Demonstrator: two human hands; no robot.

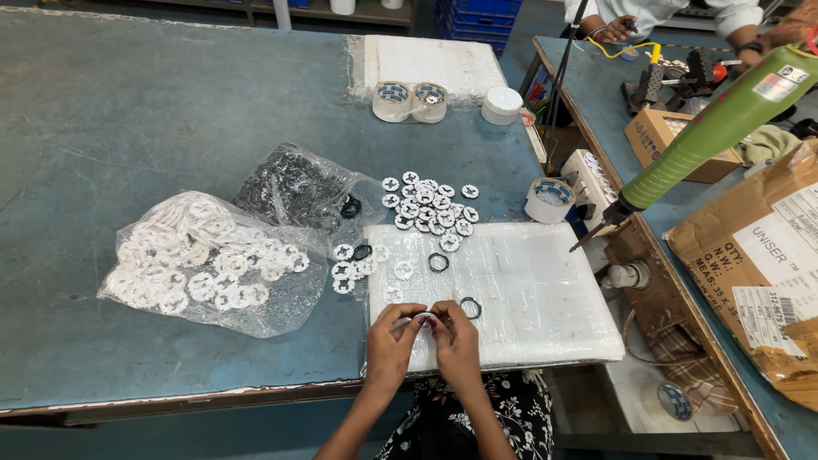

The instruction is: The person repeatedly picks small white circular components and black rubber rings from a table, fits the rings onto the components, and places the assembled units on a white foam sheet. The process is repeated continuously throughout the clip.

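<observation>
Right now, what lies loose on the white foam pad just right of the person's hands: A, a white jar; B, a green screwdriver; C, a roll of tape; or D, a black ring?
D: a black ring lies on the white foam pad beside the right hand.

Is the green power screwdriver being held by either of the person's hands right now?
No. The green power screwdriver hangs untouched at the right, while the left hand and right hand together pinch a small white disc over the white pad.
</observation>
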